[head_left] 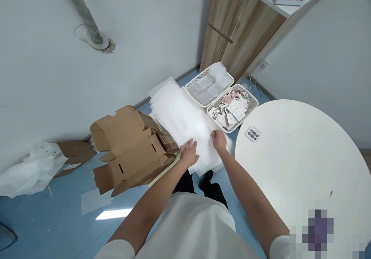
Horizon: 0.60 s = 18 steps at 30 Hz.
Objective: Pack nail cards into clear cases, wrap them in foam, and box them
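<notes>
Through the head camera I recorded a layered stack of white sheets [185, 114] between a pile of flattened cardboard boxes [127, 139] and two perforated white baskets. My left hand [189, 153] rested on the sheets' near part, beside the cardboard, its fingers spread and released. My right hand [219, 140] was at the sheets' right side with its fingers curled; I could not tell whether they pinched a sheet. The farther basket [194, 99], near the wooden cabinet [232, 31], contained clear plastic packs [206, 88] in rows, heaped highest at the far end. The nearer basket [245, 118], just beside the round white desk [304, 158], contained loose printed cards [236, 108], overlapping at various angles. On the desk, by its left edge, I noted a small clear case [253, 134] containing small dark pieces in rows. White sheeting [34, 168] lay bunched against a brown carton [75, 150] at far left.
</notes>
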Motion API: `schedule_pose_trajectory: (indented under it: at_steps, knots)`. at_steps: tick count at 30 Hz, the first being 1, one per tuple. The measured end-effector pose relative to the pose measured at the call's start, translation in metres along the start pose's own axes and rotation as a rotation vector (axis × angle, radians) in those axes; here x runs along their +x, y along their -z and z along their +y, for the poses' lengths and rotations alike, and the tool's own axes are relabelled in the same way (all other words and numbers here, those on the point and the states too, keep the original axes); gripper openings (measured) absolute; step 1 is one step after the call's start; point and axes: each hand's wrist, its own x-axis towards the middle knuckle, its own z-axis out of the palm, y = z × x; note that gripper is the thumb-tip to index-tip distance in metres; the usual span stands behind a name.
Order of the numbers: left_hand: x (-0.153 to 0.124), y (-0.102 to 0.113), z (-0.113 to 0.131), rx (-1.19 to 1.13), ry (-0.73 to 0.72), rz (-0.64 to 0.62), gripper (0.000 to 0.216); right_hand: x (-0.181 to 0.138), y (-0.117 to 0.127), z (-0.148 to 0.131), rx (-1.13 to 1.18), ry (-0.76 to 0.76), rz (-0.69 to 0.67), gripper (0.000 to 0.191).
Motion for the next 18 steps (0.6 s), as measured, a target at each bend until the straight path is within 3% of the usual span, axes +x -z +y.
schedule_pose_trajectory:
  at_steps: [5,7,9,13,18]
  knots:
    - [0.003,0.000,0.003,-0.145,0.028,0.040,0.063,-0.009,0.012,-0.008,-0.131,0.174,0.092,0.027]
    - [0.003,0.001,0.004,-0.289,0.062,0.087,0.061,-0.015,0.019,-0.014,-0.166,0.262,0.144,0.025]
    - [0.001,0.004,0.004,-0.469,0.115,0.160,0.058,-0.022,0.029,-0.021,-0.156,0.314,0.114,0.024]
    - [-0.010,0.011,0.002,-0.657,0.204,0.273,0.056,-0.031,0.054,-0.040,-0.067,0.278,-0.048,0.026]
    - [-0.023,0.009,0.012,-0.655,0.299,0.302,0.072,-0.032,0.094,-0.056,0.004,0.289,0.048,0.036]
